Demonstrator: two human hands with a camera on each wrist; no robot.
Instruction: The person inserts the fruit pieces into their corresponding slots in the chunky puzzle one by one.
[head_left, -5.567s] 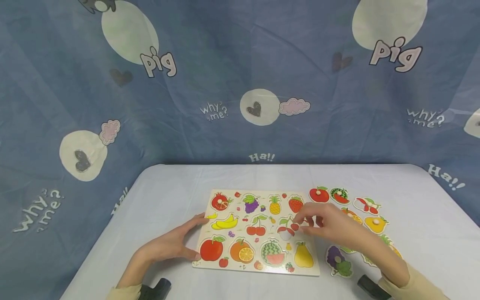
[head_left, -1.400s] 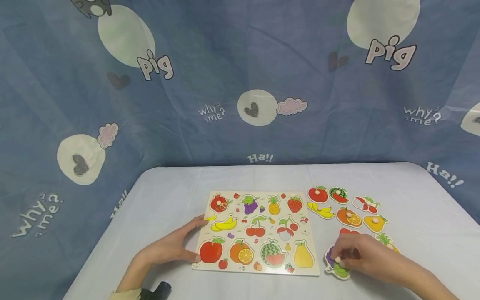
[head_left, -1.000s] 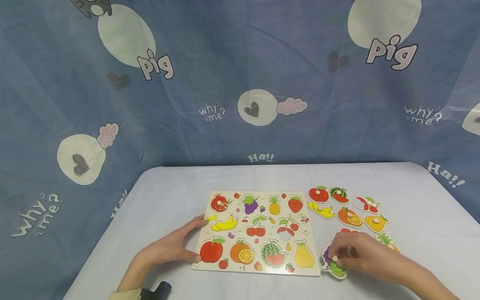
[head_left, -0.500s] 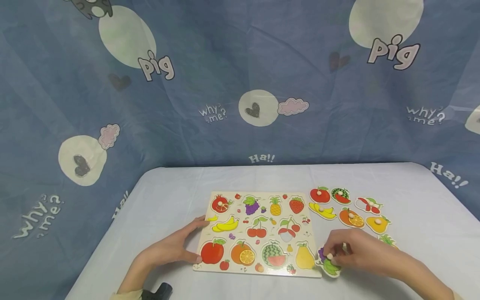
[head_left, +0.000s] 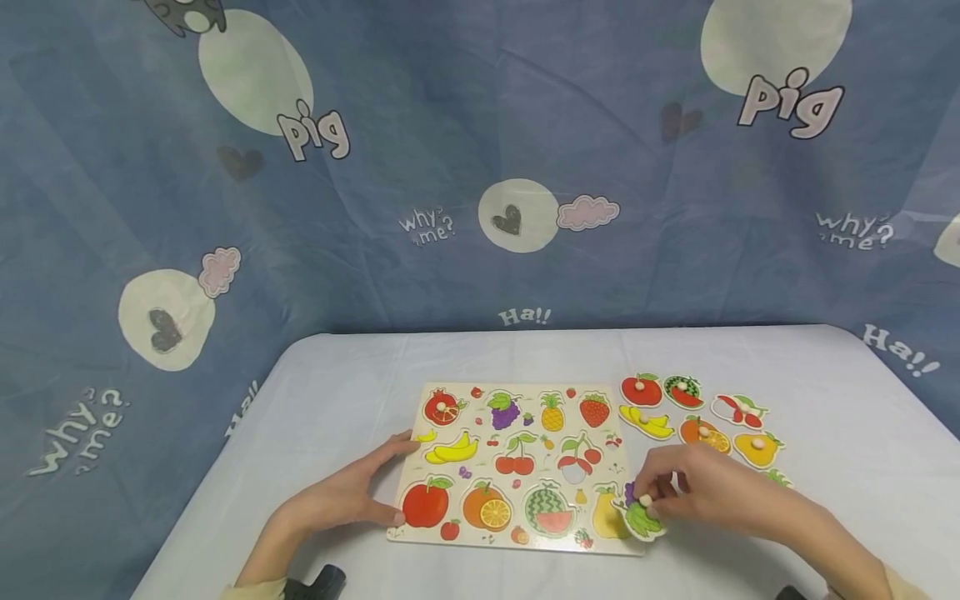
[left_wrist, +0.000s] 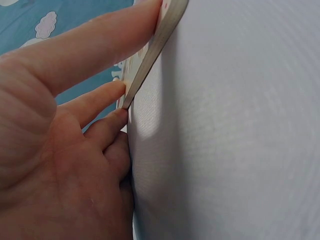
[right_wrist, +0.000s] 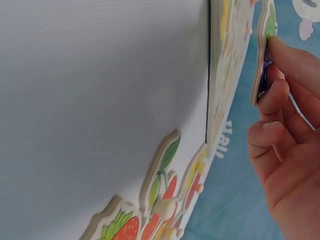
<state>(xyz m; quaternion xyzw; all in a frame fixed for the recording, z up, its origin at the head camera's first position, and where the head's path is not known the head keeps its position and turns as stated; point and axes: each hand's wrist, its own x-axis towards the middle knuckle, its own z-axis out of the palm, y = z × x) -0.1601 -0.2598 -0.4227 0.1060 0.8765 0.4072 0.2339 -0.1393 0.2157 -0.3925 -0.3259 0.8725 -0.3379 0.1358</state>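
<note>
My right hand (head_left: 701,483) pinches the small knob of a grape puzzle piece (head_left: 645,525) between thumb and fingers. The piece is tilted and raised over the lower right corner of the wooden fruit puzzle board (head_left: 483,467), partly covering the printed pear. In the right wrist view this grape piece (right_wrist: 263,65) stands off from the board. My left hand (head_left: 337,496) rests at the board's left edge, thumb at the near corner and fingers farther back. The left wrist view shows the thumb (left_wrist: 100,47) and fingertips touching the board's edge, fingers mostly straight.
Loose knobbed pieces lie right of the board: apple (head_left: 641,390), watermelon (head_left: 683,392), bananas (head_left: 647,422), orange (head_left: 701,433), pear (head_left: 758,450) and lychee (head_left: 738,410). My right forearm hides most of the pineapple piece (head_left: 777,477). A strawberry piece (right_wrist: 125,231) shows in the right wrist view.
My right hand left the board's lychee spot, took the grape piece by its knob, lifted it and brought it leftward over the board's corner. The left hand stayed at the edge.
</note>
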